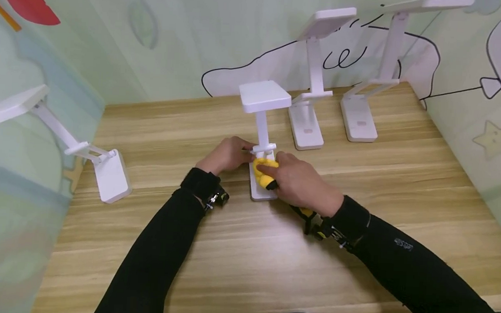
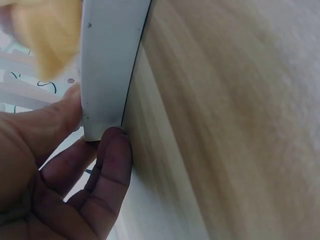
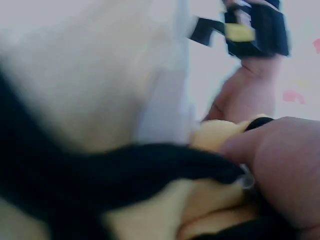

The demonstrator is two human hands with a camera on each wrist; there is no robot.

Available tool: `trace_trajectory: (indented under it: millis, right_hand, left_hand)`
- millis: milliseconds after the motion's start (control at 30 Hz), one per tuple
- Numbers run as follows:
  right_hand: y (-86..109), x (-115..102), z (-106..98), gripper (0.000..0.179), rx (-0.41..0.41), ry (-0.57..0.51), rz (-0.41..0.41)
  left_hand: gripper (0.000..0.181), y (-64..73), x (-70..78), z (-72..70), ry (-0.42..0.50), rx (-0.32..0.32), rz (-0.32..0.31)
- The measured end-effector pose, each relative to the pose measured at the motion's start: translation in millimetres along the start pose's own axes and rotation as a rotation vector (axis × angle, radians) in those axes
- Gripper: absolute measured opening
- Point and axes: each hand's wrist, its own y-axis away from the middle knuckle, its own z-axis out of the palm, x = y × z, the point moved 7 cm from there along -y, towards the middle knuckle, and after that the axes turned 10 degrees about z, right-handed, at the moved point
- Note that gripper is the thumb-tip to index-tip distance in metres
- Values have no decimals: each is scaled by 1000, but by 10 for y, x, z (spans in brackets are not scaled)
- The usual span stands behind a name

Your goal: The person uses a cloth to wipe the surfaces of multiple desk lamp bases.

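A white desk lamp (image 1: pixel 265 95) stands upright in front of me, its oblong base (image 1: pixel 262 193) on the table. My left hand (image 1: pixel 229 154) holds the far end of this base. The left wrist view shows the thumb against one face of the base (image 2: pixel 109 65) and fingertips at its end corner. My right hand (image 1: pixel 304 183) grips a soft yellow-and-black thing (image 1: pixel 266 181) over the base. In the right wrist view this yellow thing (image 3: pixel 215 134) is blurred, with black bands and a small ring. Its exact kind cannot be made out.
Two more white lamps, a middle one (image 1: pixel 305 128) and a right one (image 1: pixel 360 119), stand along the back wall. Another lamp (image 1: pixel 112 176) is at the left edge of the wooden table (image 1: pixel 245 268). Printed walls (image 1: pixel 168 31) close off the back and sides.
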Motion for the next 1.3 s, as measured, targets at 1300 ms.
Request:
trace_trajectory:
  millis: [1300]
  right_hand:
    - [-417, 706, 213, 57, -141, -257, 448]
  left_hand:
    - [42, -71, -92, -91, 45, 47, -83]
